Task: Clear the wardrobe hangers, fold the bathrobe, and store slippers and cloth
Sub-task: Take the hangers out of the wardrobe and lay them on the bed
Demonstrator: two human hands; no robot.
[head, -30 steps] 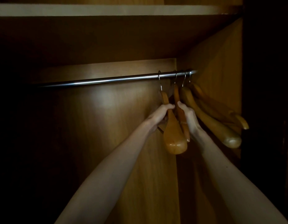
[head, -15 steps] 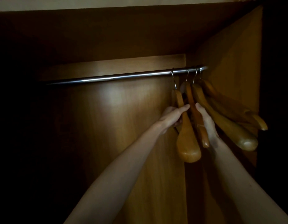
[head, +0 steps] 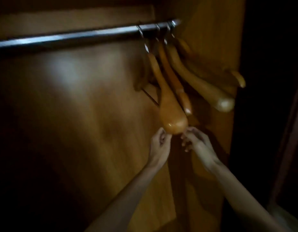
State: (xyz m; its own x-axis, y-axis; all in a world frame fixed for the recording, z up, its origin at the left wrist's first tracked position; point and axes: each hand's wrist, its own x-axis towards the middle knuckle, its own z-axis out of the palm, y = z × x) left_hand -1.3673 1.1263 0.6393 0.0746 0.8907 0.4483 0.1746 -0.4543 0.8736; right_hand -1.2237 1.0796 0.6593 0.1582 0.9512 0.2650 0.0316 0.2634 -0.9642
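Several bare wooden hangers (head: 171, 97) hang bunched at the right end of a metal rail (head: 78, 36) inside a dark wooden wardrobe. The nearest hanger's rounded end (head: 174, 124) points down toward me. My left hand (head: 159, 144) is just below that end, fingers curled and apart, holding nothing. My right hand (head: 196, 139) is beside it on the right, fingers loosely spread, also holding nothing. The frame is blurred. No bathrobe, slippers or cloth are visible.
The wardrobe's right side panel (head: 216, 39) stands close behind the hangers. The back panel (head: 78, 106) is lit in the middle and dark toward the left. A dark door edge (head: 285, 131) runs down the far right.
Both hands have let go of the hangers and dropped below the nearest hanger's end. The view has tilted down, so the rail sits higher in the frame.
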